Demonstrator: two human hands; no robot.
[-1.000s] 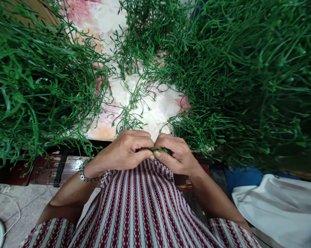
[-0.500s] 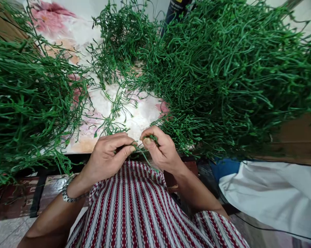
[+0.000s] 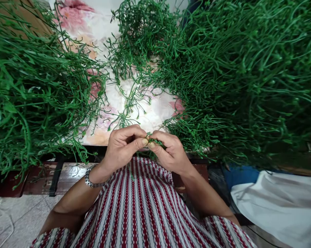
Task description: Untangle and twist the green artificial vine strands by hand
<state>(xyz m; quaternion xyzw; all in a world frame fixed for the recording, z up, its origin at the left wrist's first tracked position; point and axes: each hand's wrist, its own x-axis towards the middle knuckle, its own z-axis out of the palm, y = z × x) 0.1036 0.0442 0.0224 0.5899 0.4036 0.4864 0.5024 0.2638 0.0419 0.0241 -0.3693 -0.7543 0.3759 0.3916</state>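
My left hand (image 3: 123, 146) and my right hand (image 3: 168, 151) meet thumb to thumb over my lap, just in front of the table edge. Both are closed in a pinch on the same small green plastic sprig (image 3: 155, 141), whose thin stem hangs down between them. A metal bracelet (image 3: 90, 179) circles my left wrist. Big heaps of the same green sprigs lie to the left (image 3: 29, 96) and to the right (image 3: 243, 75) of my hands. A few loose sprigs (image 3: 127, 103) are scattered on the flowered tablecloth (image 3: 155, 115) between the heaps.
My red and white striped garment (image 3: 142, 210) fills the lower middle. A white cloth (image 3: 276, 203) lies at the lower right over something blue (image 3: 240, 174). A dark wooden bench edge (image 3: 42, 175) runs under the table at the left, above a pale floor.
My hands had drawn apart half a second ago with a stem stretched between them; now they are pressed together again on the sprig. The view has shifted slightly.
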